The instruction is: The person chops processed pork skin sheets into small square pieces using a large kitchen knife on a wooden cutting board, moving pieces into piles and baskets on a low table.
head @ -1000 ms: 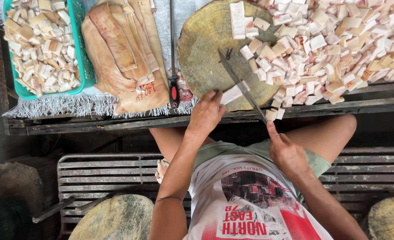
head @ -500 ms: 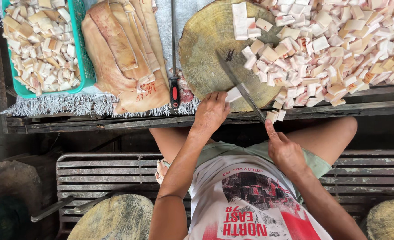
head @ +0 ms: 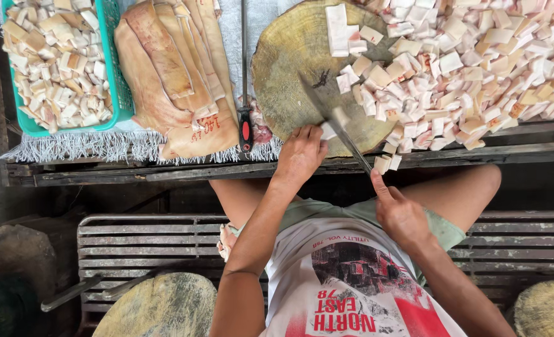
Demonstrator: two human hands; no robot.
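We had barely any free room on the bench. The round wooden chopping block sat right at the near edge, w/ its front rim just about level w/ the bench lip. To its right a big heap of cut cubes spilled onto the block and ran to the bench edge, a few pieces hanging at the lip. The only bare patch was the left-centre of the block. Left of it, a red-and-black handled tool lay lengthways, then a stack of long slabs on a fringed white cloth, then a teal plastic basket full of more cubes at the far left.

Our left hand was at the block's near rim, fingers curled down and pinching a small pale piece flat on the wood. Our right hand was below the bench edge, closed around the knife handle, thumb along the top. The knife slanted up-left from that hand over the block, blade just beside the left fingertips and touching the pale piece.

Textures: block was worn, yellowish, w/ ring grain and a dark mark near the centre. Cubes were pale w/ pinkish and tan sides, roughly square. Slabs looked leathery, tan. Below us was a slatted metal frame.
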